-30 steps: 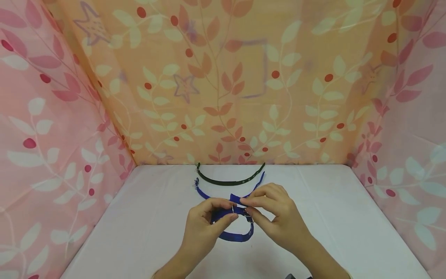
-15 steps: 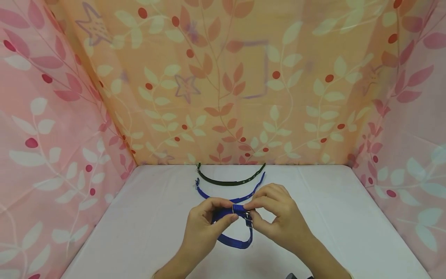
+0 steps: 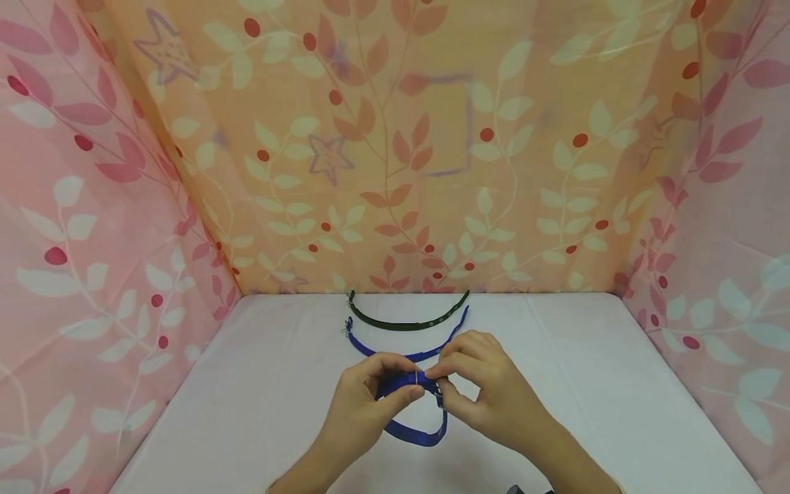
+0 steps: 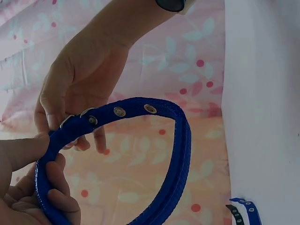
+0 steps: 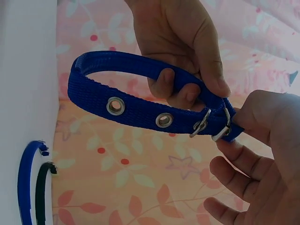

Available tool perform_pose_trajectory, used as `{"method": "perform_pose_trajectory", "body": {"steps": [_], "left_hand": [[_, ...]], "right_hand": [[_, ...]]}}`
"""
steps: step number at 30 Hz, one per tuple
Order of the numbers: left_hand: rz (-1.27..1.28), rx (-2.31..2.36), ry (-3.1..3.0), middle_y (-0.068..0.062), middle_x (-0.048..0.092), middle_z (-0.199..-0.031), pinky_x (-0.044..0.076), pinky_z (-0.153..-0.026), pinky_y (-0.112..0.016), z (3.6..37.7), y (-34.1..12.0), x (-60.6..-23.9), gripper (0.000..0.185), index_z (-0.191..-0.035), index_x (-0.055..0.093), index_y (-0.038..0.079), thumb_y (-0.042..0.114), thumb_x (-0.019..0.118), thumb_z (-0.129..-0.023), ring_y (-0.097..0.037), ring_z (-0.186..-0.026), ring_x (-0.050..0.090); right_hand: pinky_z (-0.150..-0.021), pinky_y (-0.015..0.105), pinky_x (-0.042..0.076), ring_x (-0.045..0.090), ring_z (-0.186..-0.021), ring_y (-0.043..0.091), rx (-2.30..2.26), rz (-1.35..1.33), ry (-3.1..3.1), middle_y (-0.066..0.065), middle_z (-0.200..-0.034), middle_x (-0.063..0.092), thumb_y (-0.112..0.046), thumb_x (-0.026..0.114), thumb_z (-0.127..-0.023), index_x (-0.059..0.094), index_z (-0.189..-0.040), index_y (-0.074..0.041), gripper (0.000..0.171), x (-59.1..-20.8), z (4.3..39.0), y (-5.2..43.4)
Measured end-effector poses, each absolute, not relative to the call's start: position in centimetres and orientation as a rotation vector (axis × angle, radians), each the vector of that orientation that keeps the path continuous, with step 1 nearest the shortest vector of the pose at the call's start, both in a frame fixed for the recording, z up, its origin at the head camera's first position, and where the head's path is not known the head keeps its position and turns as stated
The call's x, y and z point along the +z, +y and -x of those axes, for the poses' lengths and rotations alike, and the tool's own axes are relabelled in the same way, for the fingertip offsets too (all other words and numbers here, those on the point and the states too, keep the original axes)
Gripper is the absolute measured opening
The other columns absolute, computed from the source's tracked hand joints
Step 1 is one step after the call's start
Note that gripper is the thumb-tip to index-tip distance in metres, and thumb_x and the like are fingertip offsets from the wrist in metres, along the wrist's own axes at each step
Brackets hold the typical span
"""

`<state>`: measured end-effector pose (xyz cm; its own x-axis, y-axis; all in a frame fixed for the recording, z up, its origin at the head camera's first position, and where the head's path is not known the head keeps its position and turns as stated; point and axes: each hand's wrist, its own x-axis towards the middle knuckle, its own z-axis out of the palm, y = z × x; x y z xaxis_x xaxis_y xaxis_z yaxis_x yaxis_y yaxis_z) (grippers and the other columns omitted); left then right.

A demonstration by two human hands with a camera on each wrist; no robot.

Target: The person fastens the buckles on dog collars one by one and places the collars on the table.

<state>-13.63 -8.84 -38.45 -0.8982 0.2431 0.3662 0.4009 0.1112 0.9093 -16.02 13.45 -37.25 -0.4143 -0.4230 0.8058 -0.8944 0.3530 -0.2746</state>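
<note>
A blue collar with metal eyelets is held up in a closed loop between both hands above the table. My left hand grips the band between thumb and fingers, just left of a metal ring. My right hand pinches the collar's end at the metal fittings, with thumb and index finger close to the left fingertips. In the right wrist view, the buckle and a metal keeper sit around the overlapped strap. Two eyelets show on the band there. The fingers partly cover the strap end.
Farther back on the white table, a second blue collar lies unfastened in a curve. Behind it is a dark green collar. Floral-patterned cloth walls stand at the back and both sides. A dark object shows at the bottom edge.
The strap end that stuck up between the hands a second ago has come down and lies flat at the metal ring. The lower loop has sunk slightly. Both hands keep their hold.
</note>
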Motion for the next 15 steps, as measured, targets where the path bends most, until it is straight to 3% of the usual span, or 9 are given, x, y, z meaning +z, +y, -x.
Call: {"method": "perform_pose_trajectory", "body": {"steps": [4, 10, 15], "left_hand": [[0.682, -1.887, -2.294, -0.001, 0.072, -0.105, 0.059, -0.088, -0.027, 13.86, -9.04, -38.39, 0.025, -0.112, 0.068, 0.014, 0.019, 0.08, -0.091, -0.02, -0.095, 0.07], [0.589, -1.68, -2.433, 0.014, 0.07, -0.101, 0.055, -0.089, -0.027, 14.14, -9.51, -37.99, 0.022, -0.109, 0.069, 0.027, 0.027, 0.08, -0.09, -0.014, -0.095, 0.066], [0.589, -1.593, -2.452, 0.017, 0.07, -0.098, 0.056, -0.087, -0.027, 14.32, -9.81, -37.71, 0.02, -0.107, 0.071, 0.027, 0.025, 0.081, -0.09, -0.011, -0.094, 0.066]], "right_hand": [[-0.094, 0.028, 0.04, 0.058, -0.098, 0.008, 0.961, -1.159, -1.985, -0.015, -0.097, 0.065, -0.003, 0.077, -0.081, 0.075, -0.101, -0.024, 0.029, -37.26, 16.18, 13.44], [-0.096, 0.027, 0.041, 0.061, -0.1, 0.009, 1.001, -1.146, -1.969, -0.014, -0.102, 0.068, -0.004, 0.083, -0.08, 0.075, -0.106, -0.021, 0.032, -37.08, 16.36, 13.51], [-0.097, 0.025, 0.043, 0.062, -0.103, 0.01, 1.045, -1.115, -2.031, -0.013, -0.103, 0.071, -0.008, 0.085, -0.082, 0.074, -0.112, -0.021, 0.035, -36.9, 16.21, 13.8]]}}
